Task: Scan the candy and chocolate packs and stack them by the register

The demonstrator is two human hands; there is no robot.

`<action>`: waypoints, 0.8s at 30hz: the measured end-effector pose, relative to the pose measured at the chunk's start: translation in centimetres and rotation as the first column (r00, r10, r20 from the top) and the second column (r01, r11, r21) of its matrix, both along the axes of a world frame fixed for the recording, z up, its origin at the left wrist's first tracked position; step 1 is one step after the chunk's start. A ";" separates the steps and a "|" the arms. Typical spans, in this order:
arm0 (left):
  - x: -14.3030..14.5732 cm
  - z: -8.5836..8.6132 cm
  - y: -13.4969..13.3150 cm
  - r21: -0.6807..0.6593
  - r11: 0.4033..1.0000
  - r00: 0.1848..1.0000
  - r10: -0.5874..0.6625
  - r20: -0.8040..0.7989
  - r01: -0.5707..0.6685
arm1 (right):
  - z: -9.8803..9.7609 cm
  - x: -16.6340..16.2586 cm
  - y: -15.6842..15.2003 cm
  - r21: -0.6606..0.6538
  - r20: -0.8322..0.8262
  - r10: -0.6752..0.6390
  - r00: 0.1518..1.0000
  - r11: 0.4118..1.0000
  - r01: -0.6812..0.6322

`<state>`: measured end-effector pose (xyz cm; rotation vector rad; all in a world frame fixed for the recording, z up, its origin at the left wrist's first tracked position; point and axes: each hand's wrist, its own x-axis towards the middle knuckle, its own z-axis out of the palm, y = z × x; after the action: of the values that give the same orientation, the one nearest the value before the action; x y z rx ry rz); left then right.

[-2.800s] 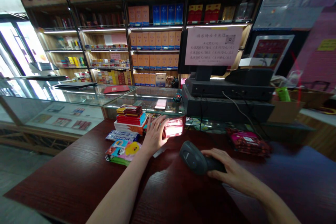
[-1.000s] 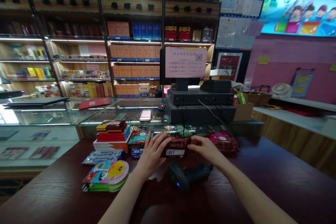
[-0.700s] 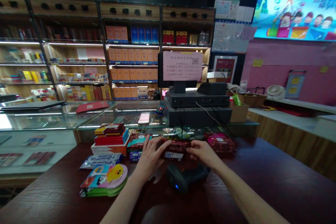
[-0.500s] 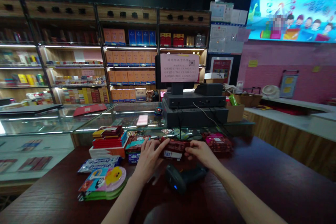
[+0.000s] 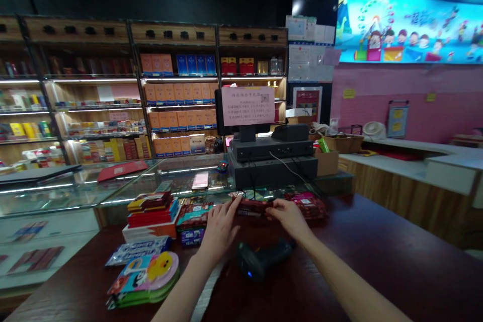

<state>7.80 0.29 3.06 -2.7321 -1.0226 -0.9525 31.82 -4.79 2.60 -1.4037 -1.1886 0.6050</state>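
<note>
Head view: taking the dark red packet (image 5: 252,206) as the centre of the clock, it sits at the far side of the brown table (image 5: 339,271), a pale printed label on its near face too blurred to read. The right hand (image 5: 289,217), at three o'clock, has thumb and fingers closed in a pinch on its right end. The left hand (image 5: 221,226), at eight, has its fingers stretched over the left end; whether they grip it I cannot tell.

At twelve, a pink sign (image 5: 241,105) on the monitor (image 5: 219,110) is headed 游乐场办卡充值, with rows for 200, 300 and 500 元 and a QR code; its smallest print is unclear. Between one and two, a blue banner (image 5: 411,27) bears a ferris wheel and indistinct lettering.

At six lies a black scanner (image 5: 256,261), its blue light lit. At three, just beyond the right hand, are maroon and pink packs (image 5: 307,205) with a white label. Toward nine come turquoise-and-brown packs (image 5: 195,214) and a stack of red and yellow boxes (image 5: 151,216). Around eight, blue-and-white packs (image 5: 138,250) carry illegible lettering, above packs with a yellow duck (image 5: 145,279).
</note>
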 end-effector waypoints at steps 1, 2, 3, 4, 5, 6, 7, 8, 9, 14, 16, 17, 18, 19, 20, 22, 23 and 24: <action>0.3 0.1 -0.1 -0.029 0.999 0.999 -0.026 0.023 0.027 | 0.1 0.2 -0.1 0.018 0.017 -0.017 1.000 1.000 0.016; 0.7 0.0 -0.2 -0.057 0.997 0.997 -0.054 0.056 0.057 | 0.2 0.4 -0.2 0.033 0.032 -0.033 0.999 0.999 0.032; 1.1 0.0 -0.2 -0.082 0.993 0.992 -0.080 0.094 0.088 | 0.3 0.6 -0.3 0.048 0.045 -0.051 0.998 0.998 0.049; 1.5 -0.2 -0.2 -0.102 0.988 0.986 -0.101 0.135 0.115 | 0.4 0.7 -0.4 0.060 0.055 -0.069 0.996 0.996 0.065; 2.0 -0.3 -0.2 -0.116 0.984 0.978 -0.117 0.173 0.138 | 0.5 0.9 -0.6 0.069 0.062 -0.085 0.994 0.994 0.081; 2.4 -0.5 -0.2 -0.126 0.979 0.971 -0.131 0.200 0.158 | 0.5 1.0 -0.8 0.076 0.069 -0.099 0.993 0.993 0.093; 2.9 -0.7 -0.2 -0.131 0.977 0.966 -0.139 0.219 0.171 | 0.6 1.1 -1.0 0.087 0.078 -0.111 0.991 0.991 0.104; 3.3 -0.8 -0.2 -0.132 0.975 0.962 -0.144 0.233 0.178 | 0.6 1.2 -1.2 0.100 0.088 -0.119 0.989 0.989 0.110; 3.7 -0.9 -0.2 -0.128 0.976 0.959 -0.143 0.243 0.178 | 0.7 1.4 -1.5 0.117 0.097 -0.122 0.988 0.987 0.111; 5.1 -0.5 -0.2 -0.155 0.984 0.970 -0.049 0.238 0.087 | 1.2 2.3 -2.7 0.227 0.056 -0.099 0.994 0.970 0.084; 5.5 -0.1 -0.2 -0.226 0.973 0.975 0.002 0.224 0.050 | 1.4 2.7 -3.1 0.253 0.032 -0.109 0.994 0.963 0.097; 5.7 0.1 -0.2 -0.265 0.963 0.976 0.011 0.216 0.048 | 1.4 3.0 -3.3 0.258 0.032 -0.114 0.993 0.961 0.102; 5.9 0.2 -0.2 -0.300 0.952 0.978 0.010 0.209 0.054 | 1.4 3.2 -3.6 0.262 0.039 -0.117 0.992 0.960 0.103; 6.1 0.4 -0.2 -0.326 0.943 0.979 0.007 0.203 0.060 | 1.4 3.4 -3.8 0.265 0.050 -0.120 0.992 0.959 0.103; 6.3 0.5 -0.2 -0.345 0.937 0.980 0.009 0.200 0.062 | 1.4 3.6 -3.9 0.270 0.060 -0.125 0.990 0.957 0.105; 6.7 0.6 -0.2 -0.365 0.929 0.979 0.021 0.205 0.056 | 1.1 4.1 -4.2 0.281 0.073 -0.131 0.989 0.954 0.106; 6.9 0.6 -0.1 -0.372 0.926 0.977 0.022 0.213 0.060 | 0.9 4.3 -4.3 0.288 0.077 -0.133 0.988 0.952 0.106; 7.1 0.6 -0.1 -0.379 0.923 0.975 0.012 0.222 0.075 | 0.7 4.6 -4.3 0.294 0.082 -0.135 0.987 0.950 0.106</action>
<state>14.86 0.18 3.65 -3.0115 -1.3361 -1.1973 36.40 -9.12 3.28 -1.2572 -1.2073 0.2634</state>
